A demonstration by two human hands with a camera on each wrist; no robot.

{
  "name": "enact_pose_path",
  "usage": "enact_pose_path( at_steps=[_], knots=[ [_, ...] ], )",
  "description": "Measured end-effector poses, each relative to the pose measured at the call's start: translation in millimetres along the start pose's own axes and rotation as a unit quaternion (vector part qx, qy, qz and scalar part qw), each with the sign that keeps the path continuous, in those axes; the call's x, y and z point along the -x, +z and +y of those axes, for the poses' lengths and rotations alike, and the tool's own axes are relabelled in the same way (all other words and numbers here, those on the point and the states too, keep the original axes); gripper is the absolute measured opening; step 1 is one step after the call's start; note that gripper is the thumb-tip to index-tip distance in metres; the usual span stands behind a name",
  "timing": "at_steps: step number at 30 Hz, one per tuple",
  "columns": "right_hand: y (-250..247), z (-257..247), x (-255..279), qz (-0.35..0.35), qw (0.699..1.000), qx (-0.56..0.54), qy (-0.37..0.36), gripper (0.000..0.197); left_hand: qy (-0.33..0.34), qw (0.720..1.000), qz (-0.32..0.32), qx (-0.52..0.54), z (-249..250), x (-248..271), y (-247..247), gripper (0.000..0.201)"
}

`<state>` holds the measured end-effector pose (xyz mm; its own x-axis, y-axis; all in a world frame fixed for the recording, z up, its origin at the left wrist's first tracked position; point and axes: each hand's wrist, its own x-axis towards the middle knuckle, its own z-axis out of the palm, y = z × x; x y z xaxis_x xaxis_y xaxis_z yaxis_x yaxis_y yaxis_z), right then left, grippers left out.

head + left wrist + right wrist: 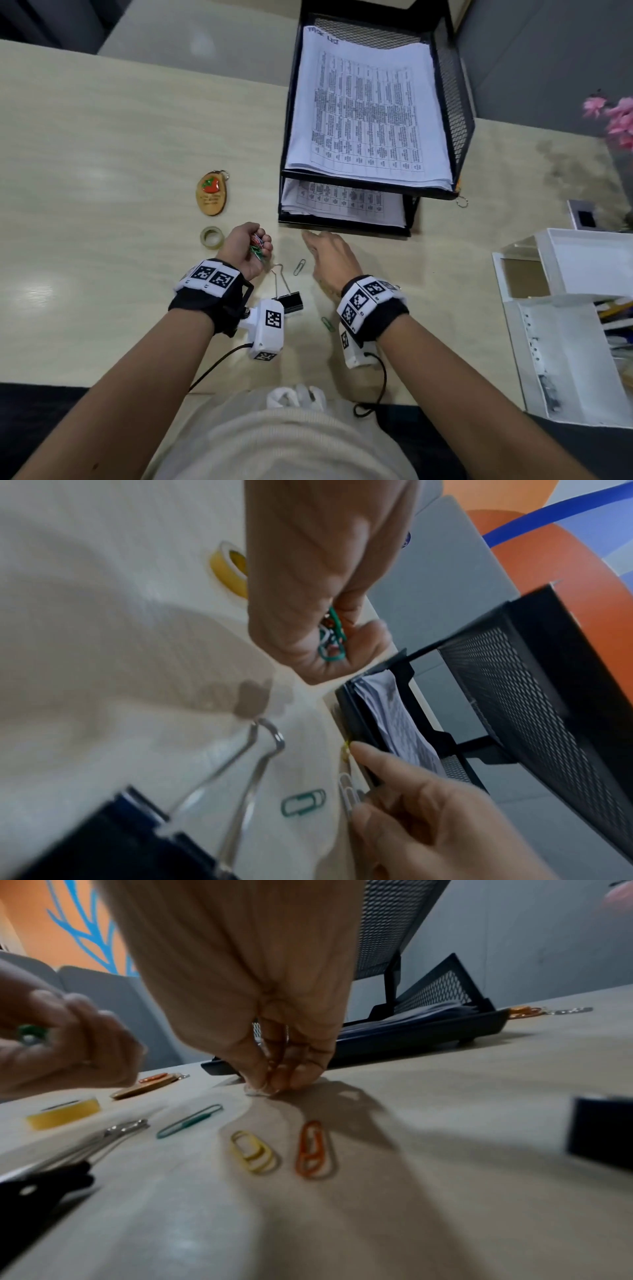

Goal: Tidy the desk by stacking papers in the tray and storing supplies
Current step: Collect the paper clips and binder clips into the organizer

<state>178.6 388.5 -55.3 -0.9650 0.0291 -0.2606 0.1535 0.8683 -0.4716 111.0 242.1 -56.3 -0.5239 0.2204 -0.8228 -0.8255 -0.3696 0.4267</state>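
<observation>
- Right hand: fingertips bunched together and pressed down on the desk just before the tray's front edge, pinching at something small and pale; what it is cannot be told through the blur
- Left hand: clenched round a bundle of coloured paper clips, green and red wire showing between the fingers
- Loose on the desk near the hands: green clip, yellow clip, orange clip, all thin coated wire loops; black binder clip with silver wire arms
- Left of the hands: roll of clear tape, yellowish; oval wooden key tag bearing a red strawberry, its lettering too small to read
- Black mesh-metal tray, two tiers; papers stacked in both, top sheet a printed table headed by handwriting that seems to read "Task List"
- Far right: white plastic organizer; pink flowers
</observation>
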Motion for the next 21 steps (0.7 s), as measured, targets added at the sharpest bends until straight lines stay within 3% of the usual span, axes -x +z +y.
enact_pose_path(
  at_steps=[5,10,13,16,21],
  knots=[
    [2,-1,-1,-0.035,0.998,0.06,-0.003,0.066,0.002,1.0,0.019,0.0,12,0,-23,0.037],
    [4,5,26,-0.01,0.999,-0.029,0.019,0.045,-0.008,1.0,0.013,-0.004,18,0,-31,0.037],
    [-4,-8,21,0.053,0.989,-0.107,0.092,0.031,-0.015,1.0,0.009,-0.016,16,0,-30,0.036],
    [-2,-19,6,0.075,0.962,-0.176,0.197,0.032,-0.024,0.999,-0.001,-0.023,15,0,-29,0.037],
    [15,-25,-2,0.086,0.954,-0.133,0.253,0.014,-0.025,0.999,-0.006,-0.021,20,3,-34,0.036]
  ],
)
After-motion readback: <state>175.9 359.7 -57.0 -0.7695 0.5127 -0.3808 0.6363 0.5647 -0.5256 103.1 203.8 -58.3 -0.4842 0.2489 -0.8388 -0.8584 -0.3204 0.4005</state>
